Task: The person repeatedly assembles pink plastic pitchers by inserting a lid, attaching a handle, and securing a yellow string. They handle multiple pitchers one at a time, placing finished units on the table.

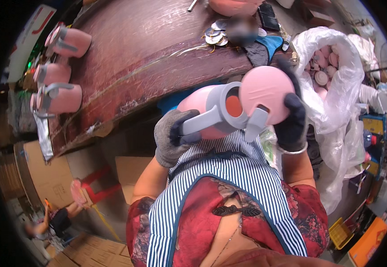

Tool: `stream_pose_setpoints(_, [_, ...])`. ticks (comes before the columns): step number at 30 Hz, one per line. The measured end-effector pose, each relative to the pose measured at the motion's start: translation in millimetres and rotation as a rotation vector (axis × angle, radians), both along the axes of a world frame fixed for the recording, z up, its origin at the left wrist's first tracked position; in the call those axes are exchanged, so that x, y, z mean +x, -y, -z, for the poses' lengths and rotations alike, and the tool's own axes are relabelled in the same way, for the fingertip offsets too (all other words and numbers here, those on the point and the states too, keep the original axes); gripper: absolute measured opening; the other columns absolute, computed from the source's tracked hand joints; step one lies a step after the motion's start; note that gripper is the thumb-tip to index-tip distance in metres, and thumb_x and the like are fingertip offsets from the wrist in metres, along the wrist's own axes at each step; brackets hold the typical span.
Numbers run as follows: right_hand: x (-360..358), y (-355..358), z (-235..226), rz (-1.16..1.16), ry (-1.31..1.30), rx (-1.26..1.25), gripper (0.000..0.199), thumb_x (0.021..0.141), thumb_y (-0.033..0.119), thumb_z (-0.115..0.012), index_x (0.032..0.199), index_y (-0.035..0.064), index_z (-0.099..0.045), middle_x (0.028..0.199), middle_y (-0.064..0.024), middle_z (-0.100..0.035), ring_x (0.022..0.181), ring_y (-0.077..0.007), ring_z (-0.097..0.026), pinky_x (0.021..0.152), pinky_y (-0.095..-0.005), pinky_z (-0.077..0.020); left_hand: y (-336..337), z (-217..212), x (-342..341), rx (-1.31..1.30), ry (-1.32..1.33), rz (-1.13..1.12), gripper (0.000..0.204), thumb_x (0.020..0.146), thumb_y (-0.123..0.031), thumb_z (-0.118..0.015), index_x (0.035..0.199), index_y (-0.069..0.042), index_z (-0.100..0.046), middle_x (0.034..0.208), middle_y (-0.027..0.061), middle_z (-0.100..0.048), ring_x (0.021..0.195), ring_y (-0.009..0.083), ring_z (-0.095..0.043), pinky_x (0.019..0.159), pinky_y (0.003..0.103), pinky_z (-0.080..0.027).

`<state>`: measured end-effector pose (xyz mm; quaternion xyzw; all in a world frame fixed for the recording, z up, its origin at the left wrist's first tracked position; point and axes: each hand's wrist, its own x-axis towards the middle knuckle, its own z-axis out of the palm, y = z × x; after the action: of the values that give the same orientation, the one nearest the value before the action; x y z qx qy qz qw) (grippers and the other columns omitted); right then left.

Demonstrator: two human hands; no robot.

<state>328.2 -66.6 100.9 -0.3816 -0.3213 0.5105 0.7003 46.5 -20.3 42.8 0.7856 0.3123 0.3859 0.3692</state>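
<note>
My left hand (171, 139), in a grey and dark work glove, is closed round the grey handle of a pink jug (196, 100). The jug lies tilted in front of my striped apron, its grey collar and spout turned toward the right, and a reddish-orange inside shows through the mouth. My right hand (292, 123), gloved the same way, grips the edge of a round pink lid (265, 91). The lid is held up right beside the jug's mouth, overlapping the spout side. Its grey lever (256, 124) points downward. Part of the right fingers is hidden behind the lid.
Three pink jugs (63, 99) stand along the left side of the dark red table (126, 53). Silvery round tags (215, 33), a blue and grey cloth (269, 44) and a black phone (269, 17) lie at its far edge. A plastic bag (349, 80) at right holds pink lids.
</note>
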Motion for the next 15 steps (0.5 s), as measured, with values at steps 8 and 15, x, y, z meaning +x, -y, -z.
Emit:
stream_pose_setpoints(8, [-9,-3,-15,-0.028,1.429,0.383,0.09,0.078,0.063,-0.069,0.143,0.0036,-0.048,0.155,-0.0257,-0.033,0.14,-0.0459,-0.037,0.115,-0.0519,-0.0298,26,-1,-28,-0.059,0.152,-0.104,0.056,0.085,-0.046,-0.076,0.113,0.001,-0.064,0.107,0.0128,-0.069,0.092,0.0205,-0.066,0.083,0.033,-0.052])
stream_pose_setpoints(15, [-19,-51,-27,-0.518,1.407,0.807,0.074,0.069,0.045,-0.076,0.132,0.0083,-0.063,0.141,-0.0243,-0.05,0.128,-0.0434,-0.05,0.105,-0.0517,-0.0402,23,-19,-22,-0.428,0.309,-0.093,0.054,0.084,-0.038,-0.08,0.117,0.001,-0.063,0.108,0.0101,-0.07,0.1,0.0169,-0.065,0.09,0.032,-0.051])
